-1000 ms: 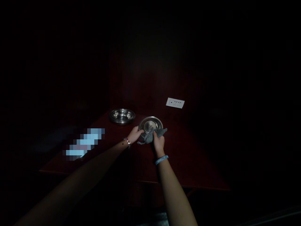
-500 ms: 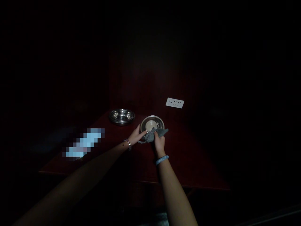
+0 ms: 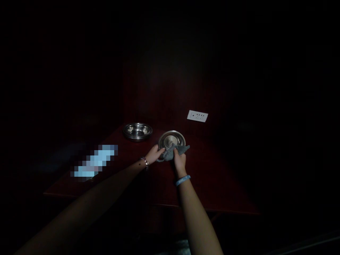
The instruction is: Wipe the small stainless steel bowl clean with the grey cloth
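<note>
Tilted toward me above the dark red table is a shiny metal bowl (image 3: 171, 137). My left hand (image 3: 155, 154) grips its left rim, with the thumb over the edge and the fingers hidden behind. A grey-blue cloth (image 3: 170, 154) is pinched in my right hand (image 3: 180, 162) and lies against the bowl's near rim. One corner of the cloth sticks out to the right, and it covers the lower part of the bowl. To the left, a stack of similar metal bowls (image 3: 137, 131) stands on the table.
The dark red table (image 3: 207, 187) meets a dark wall at the back. A white socket plate (image 3: 197, 116) is on that wall, to the right. A blurred-out, bluish object (image 3: 97, 161) lies at the table's left side. Everything beyond is very dark.
The bowl's inner reflection has shifted slightly, and its base looks less bright. Both hands keep almost the same place and hold the same things.
</note>
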`<state>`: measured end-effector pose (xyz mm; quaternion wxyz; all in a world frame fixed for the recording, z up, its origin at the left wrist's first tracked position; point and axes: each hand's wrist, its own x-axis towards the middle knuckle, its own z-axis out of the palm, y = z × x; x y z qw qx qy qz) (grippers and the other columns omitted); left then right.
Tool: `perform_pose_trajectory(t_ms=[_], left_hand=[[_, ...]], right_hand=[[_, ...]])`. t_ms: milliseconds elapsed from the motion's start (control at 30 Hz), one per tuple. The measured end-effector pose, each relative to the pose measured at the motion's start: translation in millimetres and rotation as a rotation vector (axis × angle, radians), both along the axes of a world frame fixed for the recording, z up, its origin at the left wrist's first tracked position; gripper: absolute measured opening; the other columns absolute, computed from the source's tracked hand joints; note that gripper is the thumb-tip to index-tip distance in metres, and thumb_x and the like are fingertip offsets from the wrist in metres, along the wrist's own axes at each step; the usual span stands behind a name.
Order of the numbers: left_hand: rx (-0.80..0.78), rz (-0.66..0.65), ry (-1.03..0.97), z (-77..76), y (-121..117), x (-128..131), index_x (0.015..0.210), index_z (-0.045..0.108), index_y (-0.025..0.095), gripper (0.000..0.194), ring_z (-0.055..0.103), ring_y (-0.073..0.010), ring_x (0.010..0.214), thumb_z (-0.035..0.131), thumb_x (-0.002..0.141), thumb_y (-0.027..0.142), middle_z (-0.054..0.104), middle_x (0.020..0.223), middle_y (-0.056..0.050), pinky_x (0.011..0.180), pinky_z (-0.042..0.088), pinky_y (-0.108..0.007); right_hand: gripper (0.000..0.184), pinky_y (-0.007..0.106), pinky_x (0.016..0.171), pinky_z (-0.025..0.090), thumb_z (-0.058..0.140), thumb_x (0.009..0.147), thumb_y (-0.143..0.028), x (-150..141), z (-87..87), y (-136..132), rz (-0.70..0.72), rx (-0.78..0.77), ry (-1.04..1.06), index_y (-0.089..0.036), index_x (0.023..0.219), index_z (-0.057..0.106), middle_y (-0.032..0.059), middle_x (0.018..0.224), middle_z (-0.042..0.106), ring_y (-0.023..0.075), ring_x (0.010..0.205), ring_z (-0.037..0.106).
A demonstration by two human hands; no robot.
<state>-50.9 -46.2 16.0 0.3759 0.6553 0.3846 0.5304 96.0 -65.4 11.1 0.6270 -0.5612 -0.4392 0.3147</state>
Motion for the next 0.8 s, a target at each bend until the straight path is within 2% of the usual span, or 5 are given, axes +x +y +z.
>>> perform_pose_trajectory(t_ms=[233, 800], left_hand=[[-0.023, 0.007, -0.015, -0.6, 2.0, -1.6, 0.094, 0.065, 0.013, 0.029, 0.064, -0.0238, 0.098, 0.056, 0.073, 0.03, 0.073, 0.101, -0.009, 0.093, 0.048, -0.038], [-0.037, 0.034, 0.005, 0.2, 1.9, -2.6, 0.103, 0.063, 0.013, 0.034, 0.062, -0.0238, 0.106, 0.052, 0.076, 0.03, 0.07, 0.11, -0.01, 0.099, 0.044, -0.035]], right_hand=[[0.032, 0.028, 0.073, 0.053, 0.063, 0.073, -0.039, 0.6, -1.7, 1.5, -0.01, -0.017, -0.007, -0.011, 0.084, 0.073, 0.0118, 0.088, 0.076, 0.0244, 0.085, 0.072], [0.029, 0.029, 0.074, 0.053, 0.062, 0.074, -0.038, -0.5, 2.6, -2.6, -0.008, -0.029, -0.036, -0.012, 0.081, 0.073, 0.0105, 0.085, 0.076, 0.0253, 0.085, 0.072]])
